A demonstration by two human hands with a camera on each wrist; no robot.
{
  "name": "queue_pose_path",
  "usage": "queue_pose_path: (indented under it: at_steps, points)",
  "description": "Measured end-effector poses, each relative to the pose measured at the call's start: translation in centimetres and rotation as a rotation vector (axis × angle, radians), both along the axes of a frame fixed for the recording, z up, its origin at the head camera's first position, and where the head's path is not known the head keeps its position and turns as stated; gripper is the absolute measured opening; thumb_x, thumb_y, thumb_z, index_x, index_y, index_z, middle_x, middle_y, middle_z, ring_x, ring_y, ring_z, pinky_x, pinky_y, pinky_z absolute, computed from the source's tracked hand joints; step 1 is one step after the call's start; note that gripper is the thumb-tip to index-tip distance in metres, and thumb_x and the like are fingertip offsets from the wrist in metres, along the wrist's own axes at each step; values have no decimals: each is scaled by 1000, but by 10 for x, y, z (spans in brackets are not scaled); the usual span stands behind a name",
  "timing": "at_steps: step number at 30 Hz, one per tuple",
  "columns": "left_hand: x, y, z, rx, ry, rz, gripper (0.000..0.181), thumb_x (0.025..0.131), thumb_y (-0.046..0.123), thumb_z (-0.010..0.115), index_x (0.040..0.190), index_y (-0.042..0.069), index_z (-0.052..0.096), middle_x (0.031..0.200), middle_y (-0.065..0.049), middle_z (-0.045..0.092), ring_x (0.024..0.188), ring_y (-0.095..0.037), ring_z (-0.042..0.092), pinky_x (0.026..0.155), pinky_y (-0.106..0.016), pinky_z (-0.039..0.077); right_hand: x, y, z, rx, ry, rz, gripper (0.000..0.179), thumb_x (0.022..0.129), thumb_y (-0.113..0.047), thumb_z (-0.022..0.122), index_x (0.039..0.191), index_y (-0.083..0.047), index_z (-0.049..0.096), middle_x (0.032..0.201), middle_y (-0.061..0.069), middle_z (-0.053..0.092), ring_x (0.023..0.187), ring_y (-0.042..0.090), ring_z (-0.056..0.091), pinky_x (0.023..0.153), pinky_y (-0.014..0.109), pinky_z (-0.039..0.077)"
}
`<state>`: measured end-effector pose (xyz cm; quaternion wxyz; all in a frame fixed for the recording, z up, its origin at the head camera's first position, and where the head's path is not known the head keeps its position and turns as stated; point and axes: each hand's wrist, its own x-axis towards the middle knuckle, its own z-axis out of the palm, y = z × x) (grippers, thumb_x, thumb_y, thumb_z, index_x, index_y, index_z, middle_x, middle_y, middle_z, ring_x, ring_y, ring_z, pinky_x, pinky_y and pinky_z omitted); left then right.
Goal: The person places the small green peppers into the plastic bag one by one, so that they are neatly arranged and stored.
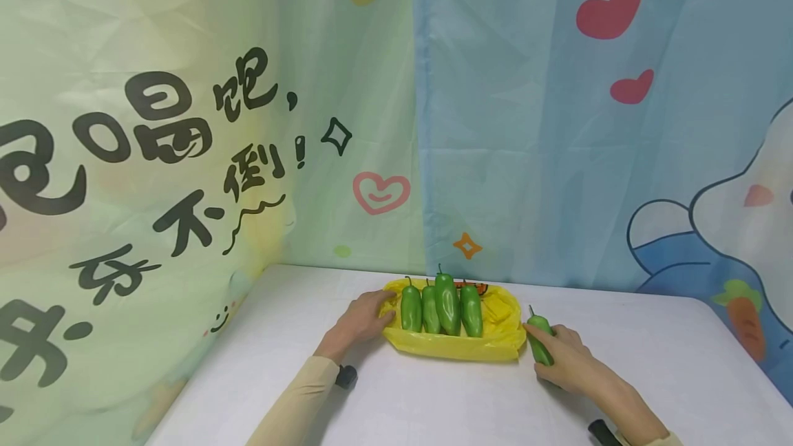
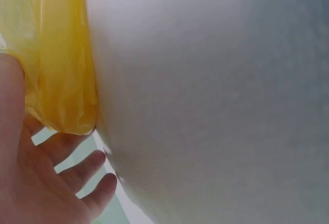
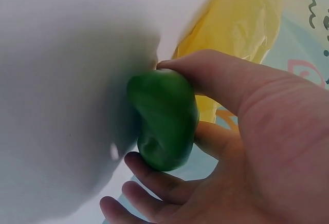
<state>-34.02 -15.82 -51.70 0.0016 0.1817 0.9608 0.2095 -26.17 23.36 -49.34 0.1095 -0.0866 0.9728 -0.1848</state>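
A yellow plastic bag (image 1: 455,347) with rolled-down sides lies on the table. Several green peppers (image 1: 447,305) lie side by side in it, stems pointing to the back. At the bag's left end, my left hand (image 1: 364,316) holds the edge; its thumb lies over the yellow plastic (image 2: 64,54), and the other fingers spread around the outside. Just right of the bag, my right hand (image 1: 566,360) grips another green pepper (image 1: 540,341) between thumb and fingers. From the right wrist, the rounded lower end of this pepper (image 3: 164,118) faces the camera, close over the table.
The table (image 1: 434,405) has a white cover. Behind it hangs a printed cloth (image 1: 495,122) with hearts and a cartoon figure, and another lettered cloth (image 1: 155,226) runs along the left side. Dark wrist devices (image 1: 347,377) sit on both forearms.
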Motion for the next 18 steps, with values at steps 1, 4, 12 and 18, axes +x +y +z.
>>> queue_pose_path:
  at_steps: [1, 4, 12, 18]
  points:
    - [0, 0, 0, -2, -1, 2, 47, 101, 30, 55, 144, 11, 53, 147, -12, 56, 139, -35, 49, 117, -54, 38, 0, 0, 0, 0, -3, -1, 72, 86, -22, 73, 151, -9, 43, 135, 39, 43, 117, 48, 48, 87, 66, 51]
    - [0, 0, -1, -7, -1, 4, 47, 101, 30, 55, 144, 11, 53, 147, -11, 56, 139, -35, 49, 117, -55, 38, -2, 1, 1, -1, -5, -4, 73, 86, -22, 73, 151, -10, 43, 136, 39, 42, 117, 49, 48, 87, 67, 51]
    - [-1, 0, -2, -6, 9, -1, 47, 101, 30, 55, 144, 12, 53, 147, -11, 56, 139, -35, 49, 117, -55, 38, -3, 2, 2, -7, -2, 6, 73, 85, -21, 73, 151, -10, 44, 135, 40, 43, 116, 49, 49, 85, 65, 52]
    - [-1, 0, -4, -6, -1, 8, 48, 101, 31, 55, 144, 12, 53, 147, -11, 56, 139, -35, 48, 117, -55, 37, -3, 2, 5, -7, 5, 8, 74, 85, -21, 73, 151, -9, 42, 136, 42, 40, 118, 52, 47, 88, 68, 51]
